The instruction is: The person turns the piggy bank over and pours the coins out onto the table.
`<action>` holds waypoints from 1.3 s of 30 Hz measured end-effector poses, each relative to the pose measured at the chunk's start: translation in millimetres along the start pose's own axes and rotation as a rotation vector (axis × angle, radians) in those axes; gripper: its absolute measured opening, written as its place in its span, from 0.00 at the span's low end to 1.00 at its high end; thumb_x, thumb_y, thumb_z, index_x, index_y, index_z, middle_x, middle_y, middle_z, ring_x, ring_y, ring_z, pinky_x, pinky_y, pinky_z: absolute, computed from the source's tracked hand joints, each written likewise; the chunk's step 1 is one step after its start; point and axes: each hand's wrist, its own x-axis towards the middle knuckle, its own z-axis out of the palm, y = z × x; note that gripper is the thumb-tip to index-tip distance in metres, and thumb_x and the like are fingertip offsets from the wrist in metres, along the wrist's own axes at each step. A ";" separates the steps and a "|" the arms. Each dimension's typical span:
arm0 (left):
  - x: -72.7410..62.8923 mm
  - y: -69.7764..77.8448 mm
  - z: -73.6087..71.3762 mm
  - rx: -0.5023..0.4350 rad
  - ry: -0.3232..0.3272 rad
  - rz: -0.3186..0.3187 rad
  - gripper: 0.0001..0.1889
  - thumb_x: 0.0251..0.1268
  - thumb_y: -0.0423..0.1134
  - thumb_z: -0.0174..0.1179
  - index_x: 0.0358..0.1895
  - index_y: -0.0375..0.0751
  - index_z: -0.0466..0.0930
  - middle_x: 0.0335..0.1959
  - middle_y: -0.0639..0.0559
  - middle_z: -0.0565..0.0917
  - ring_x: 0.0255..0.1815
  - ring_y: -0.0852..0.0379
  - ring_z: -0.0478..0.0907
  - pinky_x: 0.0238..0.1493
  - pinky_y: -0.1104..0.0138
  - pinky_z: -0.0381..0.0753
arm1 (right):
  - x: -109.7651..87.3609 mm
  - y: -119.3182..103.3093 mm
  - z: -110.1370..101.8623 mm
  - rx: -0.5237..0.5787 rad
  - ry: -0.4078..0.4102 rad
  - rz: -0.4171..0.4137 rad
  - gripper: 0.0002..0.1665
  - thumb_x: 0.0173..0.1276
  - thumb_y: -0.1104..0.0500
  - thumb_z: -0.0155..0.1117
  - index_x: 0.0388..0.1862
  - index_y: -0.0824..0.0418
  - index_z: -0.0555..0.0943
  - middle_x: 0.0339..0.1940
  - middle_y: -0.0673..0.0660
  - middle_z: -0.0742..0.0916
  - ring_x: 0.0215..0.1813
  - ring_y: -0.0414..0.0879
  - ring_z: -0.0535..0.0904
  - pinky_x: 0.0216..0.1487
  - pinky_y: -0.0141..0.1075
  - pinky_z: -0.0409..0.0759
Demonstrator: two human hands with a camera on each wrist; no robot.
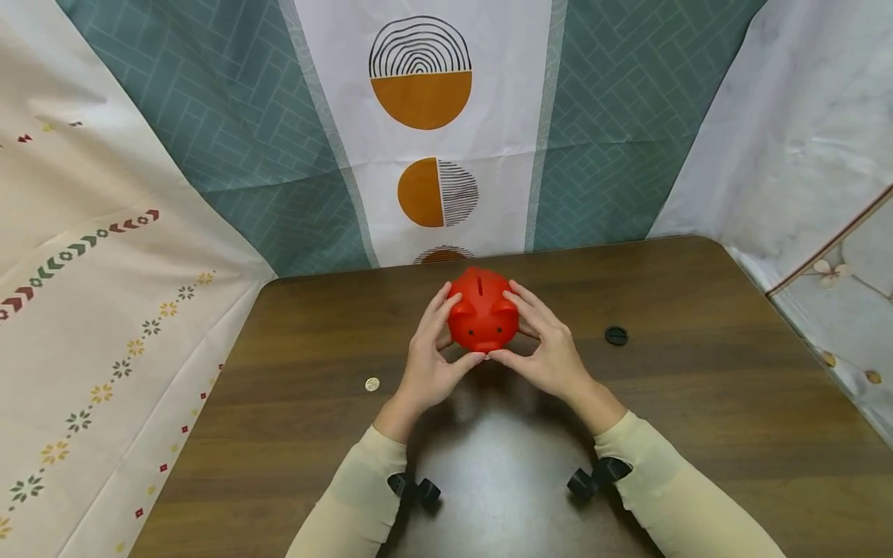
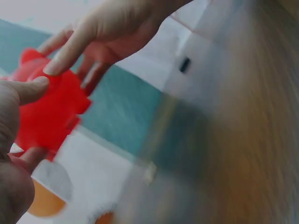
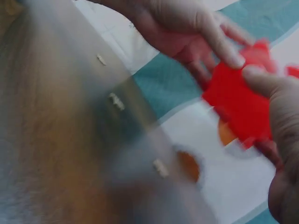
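Note:
Both hands hold a red piggy bank [image 1: 483,314] between them, its snout toward the head camera and its dark coin slot on top. My left hand [image 1: 431,364] grips its left side and my right hand [image 1: 553,360] the right side, with both thumbs meeting below the snout. In the left wrist view the piggy bank [image 2: 49,109] is raised above the table, its feet pointing toward the back cloth. The right wrist view shows the thumbs close together on the red body [image 3: 243,102].
A gold coin [image 1: 373,384] lies left of the hands on the wooden table [image 1: 293,465]. To the right lies a round black plug [image 1: 616,335]. The right wrist view shows more coins, one of them a blurred coin [image 3: 117,101]. Patterned cloth [image 1: 244,116] hangs behind the table.

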 end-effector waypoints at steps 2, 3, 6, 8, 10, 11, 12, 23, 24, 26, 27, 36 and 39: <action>1.9 4.6 -0.7 -0.007 0.023 0.033 0.42 0.45 0.21 0.71 0.68 0.29 0.63 0.73 0.34 0.56 0.68 0.39 0.65 0.46 0.49 0.81 | 3.3 -2.8 -1.5 0.003 0.024 -0.041 0.51 0.44 0.63 0.82 0.69 0.60 0.69 0.72 0.58 0.69 0.63 0.56 0.75 0.45 0.46 0.82; 2.4 4.8 -1.2 -0.006 0.028 0.024 0.41 0.46 0.22 0.71 0.68 0.29 0.63 0.73 0.34 0.57 0.68 0.40 0.65 0.46 0.49 0.81 | 4.4 -3.2 -1.4 0.003 0.016 -0.033 0.51 0.45 0.62 0.82 0.70 0.59 0.69 0.72 0.58 0.69 0.63 0.56 0.74 0.46 0.46 0.82; 1.0 -3.7 -2.5 -0.003 0.005 -0.066 0.42 0.48 0.24 0.71 0.70 0.31 0.61 0.73 0.35 0.58 0.67 0.41 0.65 0.44 0.48 0.81 | 3.7 0.7 1.1 -0.009 -0.049 0.073 0.51 0.49 0.56 0.80 0.72 0.54 0.66 0.72 0.53 0.69 0.64 0.52 0.73 0.45 0.42 0.83; -1.1 -16.3 -2.1 0.002 -0.013 -0.129 0.43 0.50 0.28 0.71 0.72 0.37 0.60 0.73 0.40 0.59 0.68 0.43 0.65 0.45 0.50 0.82 | 2.0 3.4 3.1 -0.022 -0.084 0.136 0.51 0.51 0.53 0.79 0.73 0.50 0.64 0.72 0.50 0.68 0.65 0.50 0.73 0.46 0.40 0.82; -2.7 -27.5 -1.2 0.000 -0.021 -0.160 0.44 0.51 0.30 0.72 0.73 0.43 0.60 0.74 0.46 0.58 0.69 0.46 0.64 0.46 0.52 0.82 | 0.9 4.9 4.3 -0.023 -0.086 0.148 0.51 0.52 0.52 0.78 0.74 0.50 0.64 0.72 0.51 0.68 0.65 0.52 0.73 0.46 0.42 0.83; -2.9 -32.4 -0.8 -0.002 -0.020 -0.167 0.45 0.50 0.31 0.72 0.73 0.45 0.60 0.75 0.48 0.57 0.69 0.48 0.64 0.47 0.53 0.82 | 0.6 5.0 4.7 -0.019 -0.080 0.150 0.51 0.52 0.53 0.79 0.74 0.49 0.64 0.72 0.51 0.68 0.65 0.52 0.73 0.45 0.42 0.83; -3.2 -36.2 -0.2 0.000 -0.020 -0.172 0.45 0.50 0.32 0.73 0.73 0.48 0.60 0.75 0.50 0.57 0.69 0.50 0.63 0.47 0.54 0.82 | 0.4 4.8 4.9 -0.016 -0.075 0.150 0.51 0.51 0.53 0.79 0.74 0.49 0.64 0.72 0.51 0.68 0.64 0.52 0.73 0.45 0.43 0.83; 2.6 -10.9 -1.2 0.021 0.034 0.077 0.44 0.44 0.24 0.74 0.69 0.34 0.64 0.73 0.39 0.59 0.66 0.42 0.68 0.46 0.53 0.82 | 4.7 -7.8 -1.3 0.000 0.044 -0.043 0.52 0.44 0.64 0.82 0.69 0.60 0.69 0.71 0.58 0.70 0.63 0.56 0.74 0.45 0.45 0.83; 3.9 -8.9 -1.7 0.026 0.041 0.091 0.44 0.43 0.24 0.74 0.68 0.34 0.64 0.73 0.40 0.59 0.66 0.43 0.68 0.46 0.53 0.82 | 5.8 -8.9 -2.2 0.008 0.055 -0.057 0.52 0.43 0.66 0.82 0.69 0.60 0.69 0.71 0.58 0.70 0.63 0.56 0.74 0.45 0.45 0.82; 5.1 -5.6 -3.1 0.022 0.039 0.069 0.43 0.43 0.24 0.74 0.68 0.34 0.65 0.72 0.40 0.61 0.66 0.43 0.68 0.45 0.53 0.82 | 5.8 -7.6 -2.2 0.017 0.040 -0.031 0.52 0.43 0.66 0.82 0.70 0.60 0.69 0.71 0.58 0.69 0.63 0.56 0.74 0.45 0.46 0.82; 4.7 -4.1 -3.9 0.018 0.029 0.039 0.42 0.44 0.24 0.74 0.67 0.33 0.66 0.72 0.39 0.61 0.65 0.43 0.68 0.44 0.53 0.83 | 4.9 -6.3 -1.5 0.023 0.019 0.007 0.52 0.45 0.64 0.81 0.70 0.58 0.69 0.71 0.56 0.69 0.63 0.55 0.74 0.45 0.46 0.83; 1.2 -0.1 -6.2 0.004 -0.017 -0.102 0.39 0.47 0.26 0.73 0.67 0.33 0.66 0.70 0.37 0.63 0.65 0.41 0.67 0.42 0.49 0.83 | -3.7 0.2 3.8 0.011 -0.036 0.145 0.50 0.50 0.54 0.79 0.72 0.47 0.66 0.73 0.48 0.67 0.64 0.52 0.73 0.45 0.43 0.83; -0.4 -1.1 -6.0 0.006 -0.018 -0.106 0.39 0.47 0.26 0.73 0.67 0.33 0.66 0.70 0.37 0.63 0.65 0.41 0.68 0.41 0.49 0.83 | -5.0 1.3 5.0 0.025 -0.038 0.149 0.50 0.51 0.54 0.79 0.72 0.47 0.66 0.72 0.49 0.68 0.63 0.53 0.74 0.44 0.45 0.83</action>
